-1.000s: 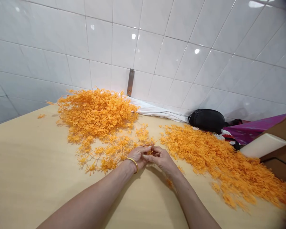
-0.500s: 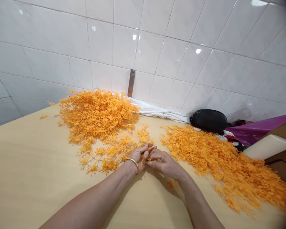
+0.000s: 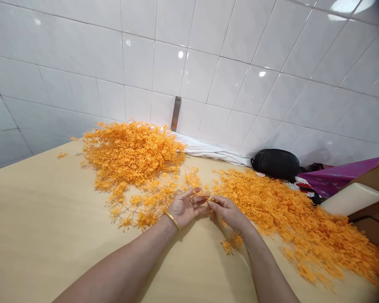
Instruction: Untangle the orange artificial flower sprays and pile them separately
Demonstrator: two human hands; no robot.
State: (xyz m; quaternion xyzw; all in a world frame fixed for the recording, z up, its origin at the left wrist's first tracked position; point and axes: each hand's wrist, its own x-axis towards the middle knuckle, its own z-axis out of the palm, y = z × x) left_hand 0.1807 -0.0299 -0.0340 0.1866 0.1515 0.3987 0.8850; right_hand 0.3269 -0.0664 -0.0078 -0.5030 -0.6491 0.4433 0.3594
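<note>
My left hand (image 3: 185, 207), with a gold bangle at the wrist, and my right hand (image 3: 227, 209) meet over the wooden table (image 3: 44, 227). Both pinch a small orange plastic sprig (image 3: 202, 194) between their fingertips. A big heap of orange plastic sprigs (image 3: 132, 151) lies beyond my left hand. A second, flatter spread of orange pieces (image 3: 290, 214) runs along the right side, just past my right hand. A few loose orange bits (image 3: 230, 244) lie by my right forearm.
A white tiled wall rises behind the table. White cloth (image 3: 208, 149) lies along the wall. A black pouch (image 3: 276, 163) sits at the back right, beside purple fabric (image 3: 337, 179) and a cream block (image 3: 350, 198) on a brown box.
My hands have moved slightly up and to the right. The left hand's fingers have loosened around the sprig and the right hand now pinches its other end. The view has tilted a little.
</note>
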